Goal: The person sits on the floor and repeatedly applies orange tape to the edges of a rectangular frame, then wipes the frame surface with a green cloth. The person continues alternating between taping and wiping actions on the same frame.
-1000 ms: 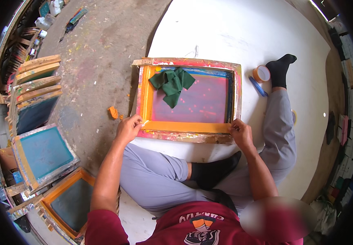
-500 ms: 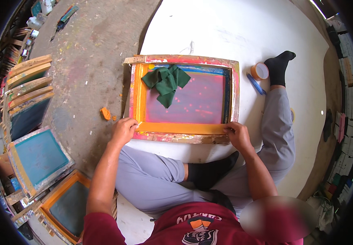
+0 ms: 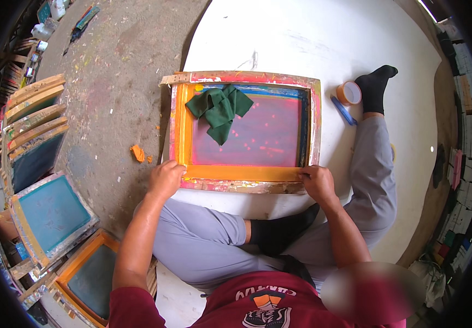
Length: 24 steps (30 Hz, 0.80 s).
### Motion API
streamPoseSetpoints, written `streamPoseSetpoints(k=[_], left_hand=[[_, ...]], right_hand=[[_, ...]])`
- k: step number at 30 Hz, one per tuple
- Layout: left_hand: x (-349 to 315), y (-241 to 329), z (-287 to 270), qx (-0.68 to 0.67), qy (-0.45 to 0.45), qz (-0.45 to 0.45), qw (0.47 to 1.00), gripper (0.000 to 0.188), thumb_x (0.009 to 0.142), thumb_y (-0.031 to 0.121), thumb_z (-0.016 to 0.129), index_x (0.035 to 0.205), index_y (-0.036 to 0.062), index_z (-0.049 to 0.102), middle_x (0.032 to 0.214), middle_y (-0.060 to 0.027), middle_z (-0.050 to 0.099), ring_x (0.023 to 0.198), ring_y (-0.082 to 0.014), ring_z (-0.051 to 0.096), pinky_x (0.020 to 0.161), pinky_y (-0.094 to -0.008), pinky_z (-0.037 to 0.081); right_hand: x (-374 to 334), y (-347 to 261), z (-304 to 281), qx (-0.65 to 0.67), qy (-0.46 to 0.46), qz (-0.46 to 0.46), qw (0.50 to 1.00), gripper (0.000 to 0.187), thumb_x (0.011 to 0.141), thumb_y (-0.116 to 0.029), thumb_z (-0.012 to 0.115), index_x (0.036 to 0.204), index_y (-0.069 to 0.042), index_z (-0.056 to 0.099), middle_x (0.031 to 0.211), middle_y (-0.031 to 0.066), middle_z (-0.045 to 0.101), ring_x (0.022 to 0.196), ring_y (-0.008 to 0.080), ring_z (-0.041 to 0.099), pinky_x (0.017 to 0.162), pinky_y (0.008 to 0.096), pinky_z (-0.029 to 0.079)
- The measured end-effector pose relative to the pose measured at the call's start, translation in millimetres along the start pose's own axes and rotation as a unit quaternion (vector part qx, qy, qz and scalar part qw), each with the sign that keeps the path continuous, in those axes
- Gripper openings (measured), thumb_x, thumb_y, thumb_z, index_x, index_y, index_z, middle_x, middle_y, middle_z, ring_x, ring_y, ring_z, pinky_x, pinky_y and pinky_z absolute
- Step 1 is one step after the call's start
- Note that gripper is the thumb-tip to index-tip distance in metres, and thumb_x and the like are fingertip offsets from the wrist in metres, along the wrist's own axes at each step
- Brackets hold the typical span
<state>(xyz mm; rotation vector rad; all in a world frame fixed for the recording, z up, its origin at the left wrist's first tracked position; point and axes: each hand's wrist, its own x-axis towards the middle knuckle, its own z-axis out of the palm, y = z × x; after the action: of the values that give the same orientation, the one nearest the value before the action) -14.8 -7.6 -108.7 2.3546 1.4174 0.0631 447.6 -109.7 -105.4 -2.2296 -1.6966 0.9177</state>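
A paint-smeared wooden screen printing frame (image 3: 315, 120) lies flat before me, with purple-pink mesh (image 3: 268, 128) inside it. Along its near inner side runs a strip of orange-tan tape (image 3: 241, 173). My left hand (image 3: 167, 179) pinches the strip's left end at the near left corner. At the near right corner, my right hand (image 3: 319, 183) has its fingers closed on the other end. How firmly the tape is stuck cannot be made out. A crumpled dark green cloth (image 3: 220, 113) rests on the mesh toward the far left.
Right of the frame are a tape roll (image 3: 348, 93) and a blue cutter-like tool (image 3: 343, 111), close to my socked foot (image 3: 375, 87). An orange scrap (image 3: 137, 153) lies on the concrete floor at left. Several other screens (image 3: 58, 213) lean along the left side, beside the white board (image 3: 279, 33).
The view has shifted slightly. Both hands stay at the two ends of the tape strip; my left fingers now sit a little closer over its end.
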Motion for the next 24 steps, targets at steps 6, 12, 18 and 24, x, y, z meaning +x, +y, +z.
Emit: streamPoseSetpoints(k=[6, 12, 18, 24], left_hand=[[1, 4, 2, 0.029, -0.007, 0.012, 0.999, 0.006, 0.088, 0.012, 0.075, 0.09, 0.0083, 0.079, 0.086, -0.0102, 0.069, 0.087, -0.0317, 0.07, 0.076, -0.0452, 0.057], [4, 6, -1, 0.051, -0.025, 0.033, 0.998, 0.007, 0.087, 0.011, 0.073, 0.089, 0.0064, 0.078, 0.086, -0.0107, 0.069, 0.088, -0.0311, 0.07, 0.076, -0.0451, 0.057], [9, 12, -2, 0.113, -0.074, 0.031, 0.99, 0.007, 0.085, 0.009, 0.072, 0.083, 0.0057, 0.078, 0.086, -0.0103, 0.069, 0.09, -0.0299, 0.07, 0.076, -0.0438, 0.058], [14, 13, -2, 0.14, -0.092, 0.058, 0.984, 0.008, 0.08, 0.007, 0.07, 0.081, 0.0047, 0.077, 0.087, -0.0098, 0.07, 0.092, -0.0285, 0.071, 0.077, -0.0418, 0.06]], right_hand=[[0, -7, 1, -0.05, -0.011, 0.007, 0.999, 0.017, 0.088, -0.02, 0.066, 0.096, -0.014, 0.08, 0.094, 0.0157, 0.076, 0.09, 0.0396, 0.073, 0.081, 0.0508, 0.057], [2, -8, 4, -0.09, -0.033, 0.009, 0.995, 0.017, 0.088, -0.018, 0.064, 0.093, -0.014, 0.079, 0.092, 0.0164, 0.076, 0.089, 0.0399, 0.073, 0.08, 0.0518, 0.057], [4, -16, 2, -0.124, -0.055, 0.027, 0.99, 0.018, 0.089, -0.018, 0.064, 0.094, -0.014, 0.08, 0.091, 0.0163, 0.076, 0.087, 0.0396, 0.074, 0.08, 0.0516, 0.058], [5, -15, 5, -0.156, -0.058, 0.03, 0.986, 0.018, 0.088, -0.019, 0.067, 0.097, -0.017, 0.083, 0.089, 0.0146, 0.077, 0.083, 0.0378, 0.074, 0.078, 0.0499, 0.059]])
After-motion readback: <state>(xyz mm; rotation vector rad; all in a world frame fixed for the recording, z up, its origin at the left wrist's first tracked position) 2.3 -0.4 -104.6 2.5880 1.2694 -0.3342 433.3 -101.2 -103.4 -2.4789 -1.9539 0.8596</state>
